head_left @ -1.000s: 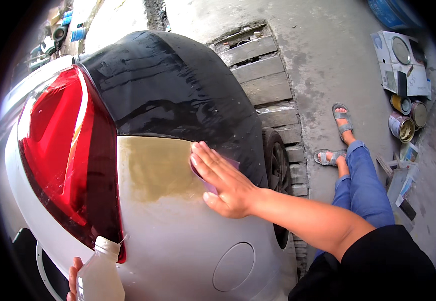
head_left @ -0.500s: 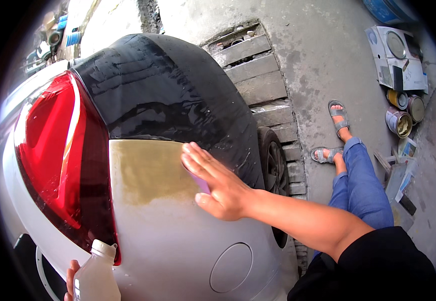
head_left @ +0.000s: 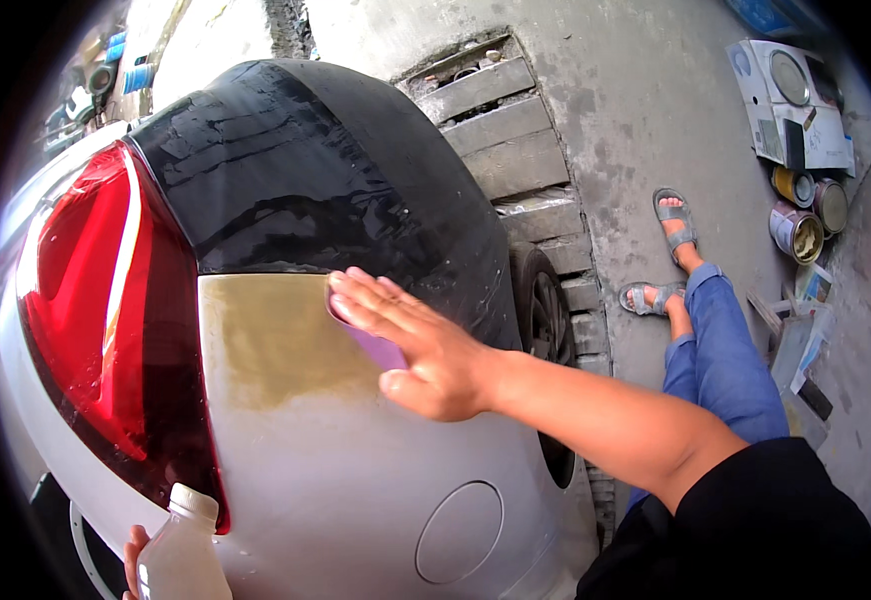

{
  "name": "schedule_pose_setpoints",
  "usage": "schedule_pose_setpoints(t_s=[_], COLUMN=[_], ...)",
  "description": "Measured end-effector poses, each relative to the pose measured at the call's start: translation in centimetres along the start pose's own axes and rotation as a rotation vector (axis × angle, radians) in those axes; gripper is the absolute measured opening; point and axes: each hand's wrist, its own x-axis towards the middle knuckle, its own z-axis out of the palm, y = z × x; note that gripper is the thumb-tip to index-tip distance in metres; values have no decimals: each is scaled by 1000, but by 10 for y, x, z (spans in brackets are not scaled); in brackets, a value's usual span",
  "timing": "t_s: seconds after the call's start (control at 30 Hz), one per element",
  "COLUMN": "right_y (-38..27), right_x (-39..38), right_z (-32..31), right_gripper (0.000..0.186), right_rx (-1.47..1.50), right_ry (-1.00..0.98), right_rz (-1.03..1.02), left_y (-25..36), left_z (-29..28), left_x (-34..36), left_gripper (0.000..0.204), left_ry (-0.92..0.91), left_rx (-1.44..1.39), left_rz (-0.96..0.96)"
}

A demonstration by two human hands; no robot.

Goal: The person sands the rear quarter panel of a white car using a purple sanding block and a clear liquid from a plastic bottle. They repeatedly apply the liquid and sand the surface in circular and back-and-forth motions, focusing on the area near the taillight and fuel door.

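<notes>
My right hand [head_left: 430, 355] lies flat, fingers extended and close together, thumb set a little apart, holding a purple sheet [head_left: 383, 350] against the car body; the sheet lies beneath my fingers and palm, its edge showing between fingers and thumb. Directly left of it is a yellowish-brown patch [head_left: 275, 335] on the silver-grey panel [head_left: 345, 470]. My left hand [head_left: 133, 562], at the lower left and mostly hidden, is curled around a translucent white-capped bottle [head_left: 183, 560], well apart from the sheet. Left of the patch stands the red tail light [head_left: 75, 300]; above it, the black panel [head_left: 285, 170]; below, the round fuel flap [head_left: 460, 532]. Beyond my right hand are the wheel [head_left: 547, 305], slabs [head_left: 517, 165] in the floor and, at far right, a box [head_left: 790, 105] beside cans [head_left: 797, 232].
</notes>
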Motion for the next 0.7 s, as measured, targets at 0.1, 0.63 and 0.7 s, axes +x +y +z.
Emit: schedule_pose_setpoints(t_s=[0.1, 0.63, 0.7], right_y=[11, 16, 22], right_x=[-31, -17, -35], right_z=[-7, -10, -17], right_gripper=[82, 84, 84], right_rx=[32, 26, 42], right_ry=[-52, -57, -79], right_rz=[51, 7, 58], left_y=[-5, -28, -26], left_z=[-3, 2, 0], left_x=[-7, -15, -12], left_gripper=[42, 43, 44], left_ry=[52, -41, -49], left_rx=[-99, -61, -45], left_rz=[-51, -5, 32])
